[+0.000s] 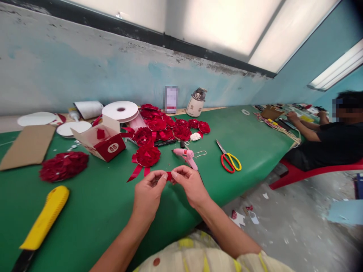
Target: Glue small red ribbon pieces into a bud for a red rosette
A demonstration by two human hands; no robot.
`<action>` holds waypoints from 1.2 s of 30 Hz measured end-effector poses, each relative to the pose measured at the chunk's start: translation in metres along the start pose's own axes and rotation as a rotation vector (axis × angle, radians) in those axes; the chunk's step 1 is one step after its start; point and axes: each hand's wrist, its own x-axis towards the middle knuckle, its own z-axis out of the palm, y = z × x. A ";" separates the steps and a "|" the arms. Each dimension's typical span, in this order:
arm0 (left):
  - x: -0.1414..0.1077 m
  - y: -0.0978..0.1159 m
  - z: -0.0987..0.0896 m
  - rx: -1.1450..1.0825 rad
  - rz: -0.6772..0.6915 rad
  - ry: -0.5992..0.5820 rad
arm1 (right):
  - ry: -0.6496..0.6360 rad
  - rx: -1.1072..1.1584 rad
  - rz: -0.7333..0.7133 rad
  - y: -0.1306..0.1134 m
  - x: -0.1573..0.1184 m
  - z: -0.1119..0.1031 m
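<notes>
Between the fingertips of my left hand (150, 189) and my right hand (191, 185) is a small piece of red ribbon (169, 176). Both hands pinch it, one from each side, just above the green table cover. Fingers hide most of the piece. Just beyond my hands lie a pink glue gun (185, 153) and a red ribbon rosette (147, 155) with tails hanging toward me. A heap of similar red rosettes (163, 126) sits behind these. To the right rest scissors (228, 158) with one red and one yellow handle.
A red and white box (106, 147), ribbon spools (120, 110), cardboard (28, 145) and a dark red rosette cluster (64, 165) occupy the left side. A yellow-handled cutter (47, 217) lies near front left. A bottle (196, 102) stands by the wall. Another person (334, 139) sits at the far right.
</notes>
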 end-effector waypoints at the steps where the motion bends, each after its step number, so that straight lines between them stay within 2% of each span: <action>1: 0.000 0.000 0.000 -0.001 -0.001 -0.004 | 0.007 0.012 0.008 0.000 0.000 0.000; 7: 0.000 0.003 0.001 -0.058 -0.055 -0.035 | -0.036 0.108 0.090 -0.002 0.001 0.000; 14: 0.000 0.006 -0.001 -0.184 -0.200 -0.134 | -0.203 0.235 0.153 -0.001 0.005 -0.006; 18: 0.000 0.008 0.000 -0.226 -0.221 -0.158 | -0.276 0.250 0.168 0.008 0.013 -0.011; 20: 0.000 0.008 0.000 -0.206 -0.194 -0.135 | -0.234 0.199 0.147 0.011 0.015 -0.011; 23: 0.000 0.007 0.001 -0.131 -0.107 -0.050 | -0.054 0.065 0.045 0.008 0.009 -0.007; 25: 0.000 0.006 0.001 -0.040 -0.028 0.019 | 0.091 -0.109 -0.108 0.002 0.000 -0.002; 27: -0.002 0.006 0.001 0.059 0.045 0.071 | 0.175 -0.325 -0.300 -0.004 -0.011 0.003; 30: -0.004 0.007 0.001 0.150 0.124 0.104 | 0.203 -0.539 -0.497 -0.007 -0.022 0.012; 36: -0.007 0.008 0.003 0.041 0.128 0.069 | 0.212 -0.582 -0.489 -0.002 -0.023 0.018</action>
